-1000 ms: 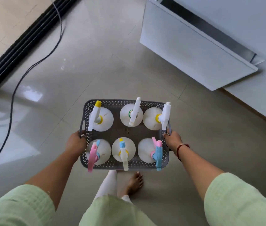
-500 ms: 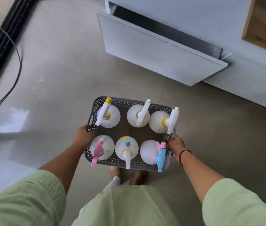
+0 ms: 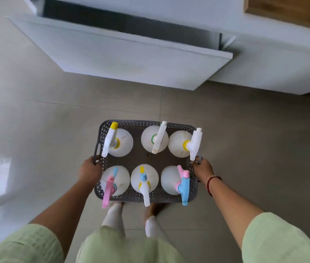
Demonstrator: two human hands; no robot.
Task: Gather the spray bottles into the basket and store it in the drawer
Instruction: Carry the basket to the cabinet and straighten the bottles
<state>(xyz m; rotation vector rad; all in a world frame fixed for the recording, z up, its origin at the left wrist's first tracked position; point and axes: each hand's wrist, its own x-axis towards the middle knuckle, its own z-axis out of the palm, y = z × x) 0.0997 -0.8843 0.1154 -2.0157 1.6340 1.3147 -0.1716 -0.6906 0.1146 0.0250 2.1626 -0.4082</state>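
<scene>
A grey perforated basket [image 3: 146,123] is held level in front of me, above the tiled floor. Several white spray bottles stand upright in it in two rows, among them one with a yellow nozzle [image 3: 119,142] at the back left and one with a blue trigger [image 3: 171,180] at the front right. My left hand [image 3: 89,170] grips the basket's left handle. My right hand [image 3: 202,168], with a red thread at the wrist, grips the right handle. The white drawer [image 3: 123,57] stands pulled open straight ahead, its dark inside showing along the top.
The white cabinet [image 3: 275,69] runs on to the right of the drawer, with a wooden panel [image 3: 287,8] at the top right. Grey tiled floor [image 3: 36,130] lies between me and the drawer. My feet show below the basket.
The view has swung left and closer: the open drawer now lies straight ahead of the basket. The black cable and track at the left have left the view. Both hands keep their grip.
</scene>
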